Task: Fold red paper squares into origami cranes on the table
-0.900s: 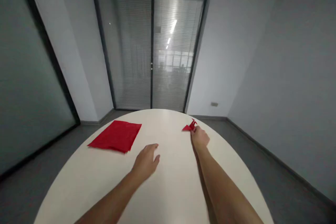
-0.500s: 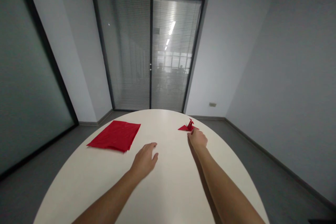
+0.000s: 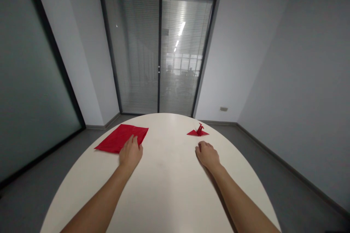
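My left hand (image 3: 130, 153) lies over the near right part of the red paper sheets (image 3: 116, 138), its fingers stretched onto them and its thumb by their right edge. Whether it grips any sheet cannot be made out. A red origami crane (image 3: 199, 131) stands at the far right of the table, wings spread and neck raised. Just on the near side of the crane, and apart from it, is my right hand (image 3: 208, 156). Its fingers are loosely bent, the thumb is off to the side, and nothing shows in them.
Both arms reach over a round white table (image 3: 166, 189). Beyond its far edge stand glazed doors (image 3: 158, 54) with blinds. Grey floor (image 3: 273, 164) shows past the table's right edge, and a frosted glass panel (image 3: 35, 62) is at the left.
My left hand has moved left from the middle of the table onto the red sheets. My right hand has drawn back from the crane, which now stands free.
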Tool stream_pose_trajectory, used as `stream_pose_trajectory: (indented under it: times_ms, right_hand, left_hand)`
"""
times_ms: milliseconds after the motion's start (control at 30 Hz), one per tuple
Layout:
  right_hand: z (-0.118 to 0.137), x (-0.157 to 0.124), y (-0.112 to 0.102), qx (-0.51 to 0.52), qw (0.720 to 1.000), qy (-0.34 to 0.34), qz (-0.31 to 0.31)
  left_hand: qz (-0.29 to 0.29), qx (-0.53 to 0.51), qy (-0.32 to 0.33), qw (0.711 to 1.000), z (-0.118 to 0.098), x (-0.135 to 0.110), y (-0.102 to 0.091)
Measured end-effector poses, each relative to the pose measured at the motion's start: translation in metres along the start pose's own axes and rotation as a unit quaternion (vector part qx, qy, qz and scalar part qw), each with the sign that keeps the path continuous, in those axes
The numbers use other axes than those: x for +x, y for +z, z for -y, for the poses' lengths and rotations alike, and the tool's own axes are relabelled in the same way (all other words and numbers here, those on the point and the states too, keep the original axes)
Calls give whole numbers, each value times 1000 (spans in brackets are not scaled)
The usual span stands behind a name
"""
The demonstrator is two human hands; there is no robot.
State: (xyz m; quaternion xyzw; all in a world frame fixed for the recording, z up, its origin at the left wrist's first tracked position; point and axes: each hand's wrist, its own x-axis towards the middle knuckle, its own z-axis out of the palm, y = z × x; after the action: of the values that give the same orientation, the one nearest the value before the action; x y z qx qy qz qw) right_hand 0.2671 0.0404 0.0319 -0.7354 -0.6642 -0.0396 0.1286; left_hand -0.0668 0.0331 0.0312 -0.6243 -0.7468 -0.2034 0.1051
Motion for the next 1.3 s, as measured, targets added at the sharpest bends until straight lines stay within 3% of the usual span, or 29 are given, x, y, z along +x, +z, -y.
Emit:
stream_pose_trajectory:
  times_ms: [167,267,367,433,500,567,667,767,867,967,1067,1133,1233,1300]
  right_hand:
    - [-2,1,-1,-8,1000,-5,6]
    - [-1,0,-2,-8,1000,-1,8]
    - [0,-1,-2,-8,1000,0,4]
    - [1,-1,-1,-8,1000,2,0]
    - [2,-2,-1,-8,1000,5,-1]
    - [3,-2,-1,-6,1000,8,0]
    - [4,-3,-3,11,1000,10,3]
    - [6,-5,-6,38,999,6,7]
    - [9,-4,-12,73,997,15,10]
    - [15,-4,-21,119,992,16,-28]
    - [33,-14,-30,203,972,-68,-94]
    - [51,-27,-31,256,951,-145,-89]
    - [76,-49,-24,293,925,-240,-19]
    - [84,-58,-16,268,923,-272,48]
  left_hand:
    - [76,2,-27,997,3,1,-7]
    - [84,14,-34,996,5,3,-16]
    - [41,12,-26,999,3,4,-27]
    - [-29,4,5,1000,-2,2,-33]
    - [-88,-7,75,993,-14,-5,-37]
    - [-98,-37,138,985,-30,-17,-38]
    - [-40,-88,223,970,-59,-44,-34]
    - [62,-151,294,942,-81,-70,-29]
    - [135,-223,324,909,-88,-80,-27]
    - [130,-248,319,905,-81,-73,-25]
    - [68,-200,241,947,-70,-62,-19]
    - [58,-167,208,962,-65,-59,-14]
    - [103,-138,222,960,-65,-62,-14]
    - [108,-121,238,957,-68,-64,-20]
